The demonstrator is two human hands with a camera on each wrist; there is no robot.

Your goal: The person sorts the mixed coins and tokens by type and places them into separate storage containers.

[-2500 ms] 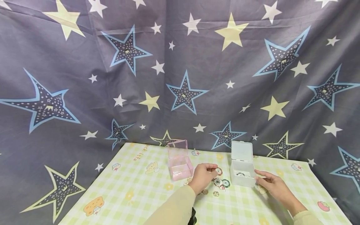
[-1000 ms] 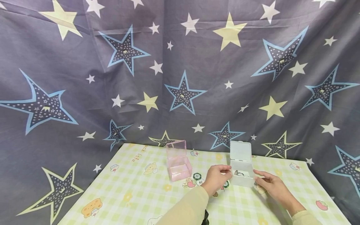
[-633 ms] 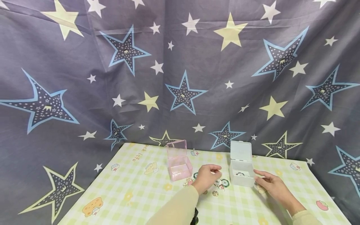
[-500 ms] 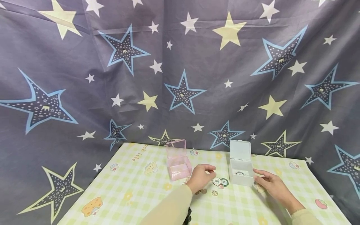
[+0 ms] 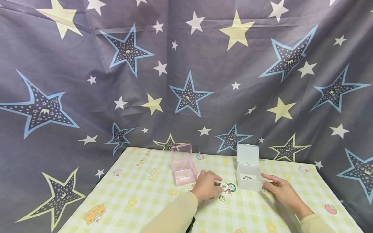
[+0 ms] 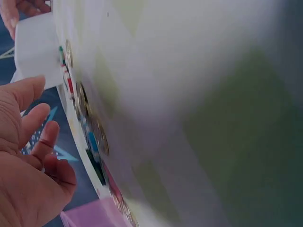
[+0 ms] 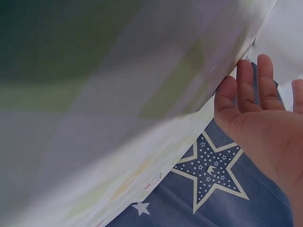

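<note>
My left hand hovers over the loose poker chips, fingers loosely bent with nothing between them, as the left wrist view also shows. Just right of its fingertips lie a white-faced poker chip and a green-rimmed poker chip. A gold coin lies nearer to me; other coins and chips are partly hidden under the hand. The white box stands with its lid up and a dark-and-white chip inside. My right hand rests its fairly straight fingers against the box's right side.
Left of the chips stands a clear pink box with its lid raised. A green checked cloth covers the table. Behind the table's far edge hangs a grey star-patterned curtain.
My left hand carried a red-rimmed chip to the white box, came away without it, and moved back left and down over the chips. The right hand has stayed at the box.
</note>
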